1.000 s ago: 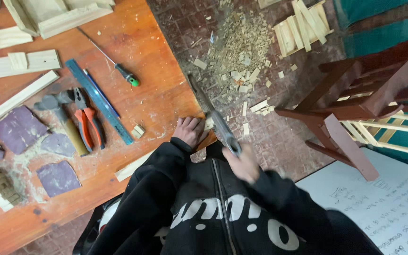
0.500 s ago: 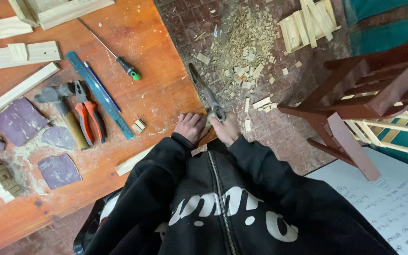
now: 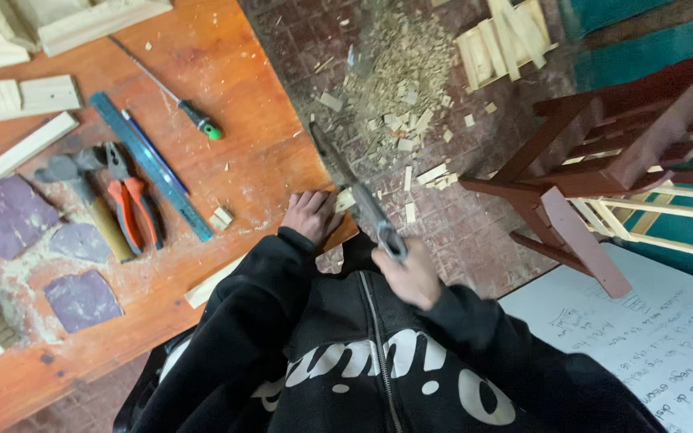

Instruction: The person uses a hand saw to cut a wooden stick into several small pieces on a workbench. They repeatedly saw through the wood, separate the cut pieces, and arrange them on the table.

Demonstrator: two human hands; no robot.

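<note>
My left hand (image 3: 310, 215) presses down on a small light wooden piece (image 3: 345, 200) at the right edge of the orange-brown wooden table (image 3: 226, 72). My right hand (image 3: 412, 275) grips the handle of a hand saw (image 3: 354, 186). The saw's narrow blade runs up and to the left from the hand, past the table edge, right beside the wooden piece and my left fingers. Both arms are in black hoodie sleeves.
On the table lie red-handled pliers (image 3: 131, 204), a hammer (image 3: 82, 192), a blue ruler (image 3: 150, 164), a green-handled screwdriver (image 3: 174, 100), purple sandpaper pieces (image 3: 10, 215) and wood strips (image 3: 18, 156). Wood chips (image 3: 403, 72) cover the tiled floor. A dark red wooden chair (image 3: 603, 152) stands right.
My right hand has pulled the saw back toward my body, away from the table edge. My left hand stays on the wooden piece.
</note>
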